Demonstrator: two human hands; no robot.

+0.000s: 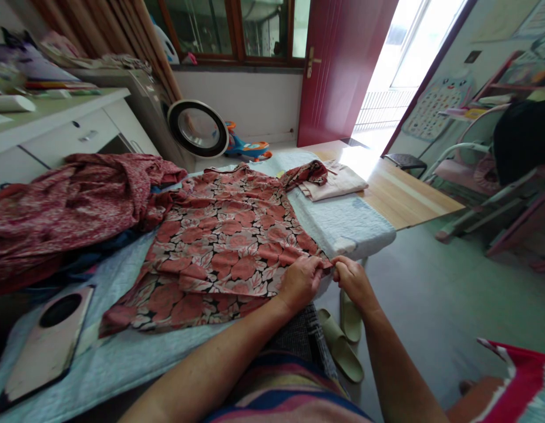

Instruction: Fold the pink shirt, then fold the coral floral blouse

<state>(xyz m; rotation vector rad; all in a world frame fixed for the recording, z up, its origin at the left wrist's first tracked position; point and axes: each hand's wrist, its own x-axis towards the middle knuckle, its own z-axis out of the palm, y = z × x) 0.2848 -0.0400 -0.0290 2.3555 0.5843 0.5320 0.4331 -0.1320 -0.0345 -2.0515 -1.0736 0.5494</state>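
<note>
A red floral shirt (237,229) with black and beige leaf patterns lies spread over a pale blue quilted pad (343,220). Its collar points away from me, and one sleeve stretches toward the right. At the lower right corner of the hem, my left hand (301,279) pinches the fabric. Close beside it, my right hand (349,276) grips the tip of the same corner, fingers closed. The cloth between the two hands is short and slightly raised over the pad's edge.
Crumpled red patterned clothing (87,200) is heaped at left, near a pale phone-shaped object (47,341). A folded beige cloth (336,181) lies by the sleeve on a wooden board (396,188). Green slippers (340,346) sit on the floor. Someone's leg (475,402) shows at lower right.
</note>
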